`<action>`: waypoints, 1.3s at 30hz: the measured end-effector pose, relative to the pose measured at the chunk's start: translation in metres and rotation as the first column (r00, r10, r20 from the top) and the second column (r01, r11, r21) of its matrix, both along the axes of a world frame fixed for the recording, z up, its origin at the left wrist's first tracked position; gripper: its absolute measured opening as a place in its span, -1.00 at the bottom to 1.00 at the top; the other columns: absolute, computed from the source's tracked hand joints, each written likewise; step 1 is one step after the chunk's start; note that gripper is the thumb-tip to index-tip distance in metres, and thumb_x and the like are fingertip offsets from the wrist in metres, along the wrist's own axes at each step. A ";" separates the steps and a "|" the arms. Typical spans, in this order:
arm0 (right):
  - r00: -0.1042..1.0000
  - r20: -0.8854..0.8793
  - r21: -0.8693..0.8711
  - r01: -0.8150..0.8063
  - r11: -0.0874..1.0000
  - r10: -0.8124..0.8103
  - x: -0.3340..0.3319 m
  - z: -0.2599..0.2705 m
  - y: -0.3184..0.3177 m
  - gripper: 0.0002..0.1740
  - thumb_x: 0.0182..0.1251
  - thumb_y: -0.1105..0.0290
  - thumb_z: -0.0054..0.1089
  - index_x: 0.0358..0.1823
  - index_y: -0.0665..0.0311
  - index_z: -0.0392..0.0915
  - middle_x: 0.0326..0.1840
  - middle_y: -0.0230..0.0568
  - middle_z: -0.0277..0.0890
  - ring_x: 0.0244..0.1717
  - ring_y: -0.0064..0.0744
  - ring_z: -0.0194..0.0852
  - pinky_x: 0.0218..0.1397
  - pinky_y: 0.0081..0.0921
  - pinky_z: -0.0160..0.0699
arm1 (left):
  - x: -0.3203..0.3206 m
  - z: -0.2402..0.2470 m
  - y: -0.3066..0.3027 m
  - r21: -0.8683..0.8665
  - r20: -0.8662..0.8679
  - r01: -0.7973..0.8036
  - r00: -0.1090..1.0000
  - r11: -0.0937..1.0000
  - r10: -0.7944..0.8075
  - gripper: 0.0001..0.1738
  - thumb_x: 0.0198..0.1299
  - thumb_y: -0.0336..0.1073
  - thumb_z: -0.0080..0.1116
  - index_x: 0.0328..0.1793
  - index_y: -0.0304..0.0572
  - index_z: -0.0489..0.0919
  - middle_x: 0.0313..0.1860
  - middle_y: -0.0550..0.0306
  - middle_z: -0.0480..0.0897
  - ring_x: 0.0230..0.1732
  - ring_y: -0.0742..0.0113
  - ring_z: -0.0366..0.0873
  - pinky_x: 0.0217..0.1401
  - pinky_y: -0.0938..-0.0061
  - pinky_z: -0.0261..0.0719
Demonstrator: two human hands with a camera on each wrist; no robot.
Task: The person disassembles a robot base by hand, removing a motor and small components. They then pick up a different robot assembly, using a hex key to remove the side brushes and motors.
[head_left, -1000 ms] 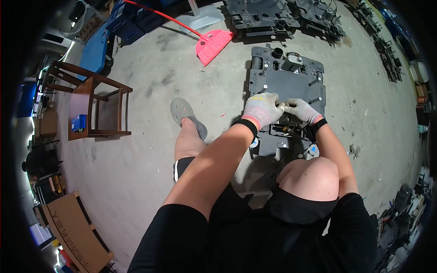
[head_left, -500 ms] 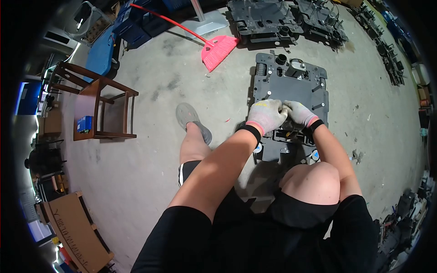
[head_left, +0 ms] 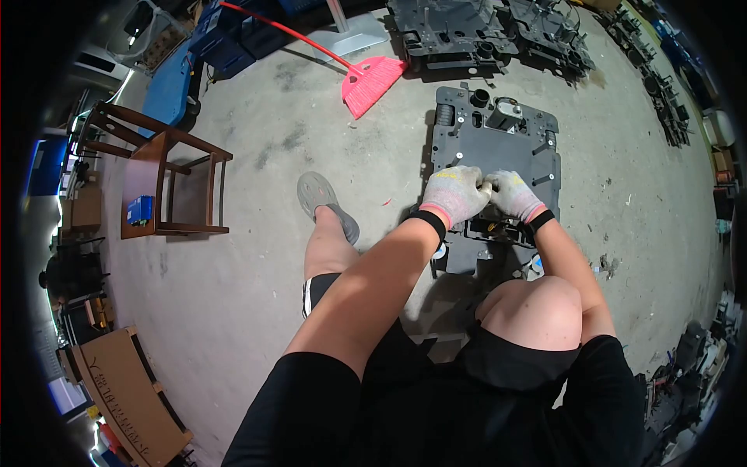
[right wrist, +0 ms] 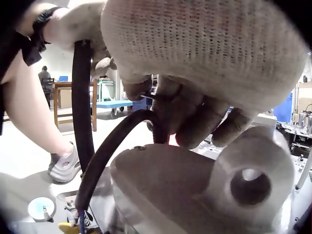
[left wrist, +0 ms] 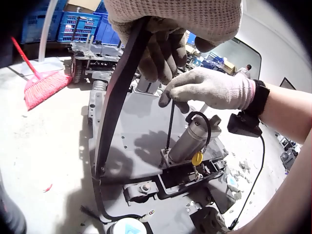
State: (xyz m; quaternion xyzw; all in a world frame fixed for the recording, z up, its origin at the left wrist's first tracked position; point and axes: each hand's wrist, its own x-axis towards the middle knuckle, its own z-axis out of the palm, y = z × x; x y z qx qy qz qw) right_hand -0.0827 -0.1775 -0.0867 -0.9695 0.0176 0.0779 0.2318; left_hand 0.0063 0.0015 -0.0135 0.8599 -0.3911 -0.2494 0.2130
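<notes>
left wrist view: right hand (left wrist: pixel 212 90) pinches a slim black rod (left wrist: pixel 170 126); whether left hand (left wrist: pixel 178 22) grips, cannot tell.

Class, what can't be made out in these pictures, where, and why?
What the left hand holds, if anything: head view, hidden by its glove.
Whether the thin black rod is seated: left wrist view, tip too small.
Wording on the cardboard box: head view, too small.

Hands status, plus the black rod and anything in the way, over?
Right hand pinching thin black rod beside metal cylinder. Left hand close by, grip unclear. Black cable arches over cylinder, could snag.
</notes>
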 end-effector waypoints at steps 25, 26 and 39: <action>0.991 -0.135 0.431 0.040 0.902 0.021 -0.025 -0.008 0.001 -0.67 0.38 0.27 0.04 0.04 0.32 0.49 -0.03 0.05 0.56 0.05 0.11 0.48 0.18 -0.17 0.42 | -0.002 -0.004 0.001 -0.027 0.033 -0.013 0.999 1.000 0.014 -0.58 0.25 0.01 0.01 -0.13 -0.20 0.64 -0.08 -0.11 0.68 0.03 -0.02 0.61 0.12 0.14 0.53; 0.975 -0.222 0.545 0.115 0.831 0.011 -0.021 -0.008 -0.001 -0.66 0.40 0.27 0.01 0.06 0.35 0.48 -0.01 0.10 0.55 0.08 0.13 0.47 0.17 -0.18 0.43 | -0.003 -0.005 0.002 -0.056 0.048 -0.012 0.999 0.998 0.015 -0.59 0.24 0.02 0.04 -0.16 -0.19 0.64 -0.12 -0.10 0.68 0.00 -0.03 0.63 0.09 0.14 0.55; 0.981 -0.177 0.591 0.173 0.788 -0.082 -0.013 -0.038 -0.011 -0.72 0.39 0.25 0.17 -0.09 0.34 0.51 -0.22 -0.23 0.55 -0.19 -0.49 0.42 0.00 -0.44 0.47 | -0.004 -0.008 0.003 -0.118 0.050 -0.033 0.998 0.992 0.040 -0.65 0.23 -0.01 0.09 -0.25 -0.16 0.64 -0.21 -0.10 0.67 -0.09 -0.06 0.63 -0.01 0.10 0.56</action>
